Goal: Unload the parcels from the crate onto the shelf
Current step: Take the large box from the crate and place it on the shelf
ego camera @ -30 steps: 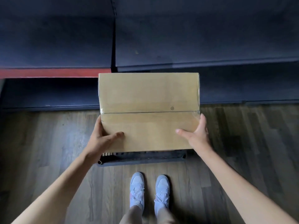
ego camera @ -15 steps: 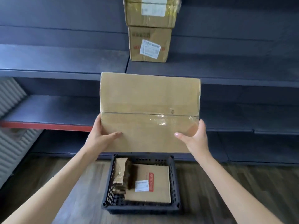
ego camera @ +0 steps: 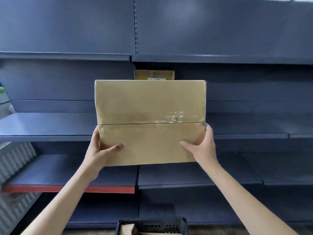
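Already one parcel (ego camera: 154,74) sits shelved, both hands, left hand (ego camera: 100,150) and right hand (ego camera: 202,146), clamp a large box (ego camera: 150,122) aloft, and more waits in the crate (ego camera: 152,227).

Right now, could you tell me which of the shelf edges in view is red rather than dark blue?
The low left shelf edge, below the left hand; every other edge is dark blue.

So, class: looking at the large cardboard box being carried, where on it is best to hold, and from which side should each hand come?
Hold the large cardboard box at its two short ends, low down, one hand from each side. It is wide and flat-faced, too broad for one hand. The left hand and right hand do so now, thumbs on the near face, fingers behind.
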Available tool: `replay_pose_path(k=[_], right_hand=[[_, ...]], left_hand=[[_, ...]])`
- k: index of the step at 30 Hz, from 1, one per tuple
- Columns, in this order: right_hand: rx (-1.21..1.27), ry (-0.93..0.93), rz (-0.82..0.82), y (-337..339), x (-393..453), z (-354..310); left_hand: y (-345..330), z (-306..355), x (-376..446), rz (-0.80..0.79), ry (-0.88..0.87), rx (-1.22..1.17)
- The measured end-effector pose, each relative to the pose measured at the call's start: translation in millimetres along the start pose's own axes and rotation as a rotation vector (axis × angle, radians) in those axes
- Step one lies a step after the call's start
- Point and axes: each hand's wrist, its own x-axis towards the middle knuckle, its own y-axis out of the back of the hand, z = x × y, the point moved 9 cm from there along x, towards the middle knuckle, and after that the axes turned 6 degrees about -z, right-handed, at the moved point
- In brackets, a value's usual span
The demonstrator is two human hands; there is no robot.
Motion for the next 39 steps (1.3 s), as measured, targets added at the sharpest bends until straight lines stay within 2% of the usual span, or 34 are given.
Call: replay_pose_path(k=[7, 14, 19, 39], right_hand=[[0.060, 0.071, -0.017, 4, 23, -23], [0.082, 0.039, -0.022, 11, 44, -10], [0.067, -0.049, -0.069, 5, 53, 12], [-0.003, -0.162, 0.024, 12, 64, 51]], left_hand=[[1, 20, 17, -0.025, -0.084, -0.042], [-4, 16, 33, -0.028, -0.126, -0.024], [-4, 5, 45, -0.039, -0.112, 0.021], [-19, -47, 74, -0.085, 0.024, 0.000]])
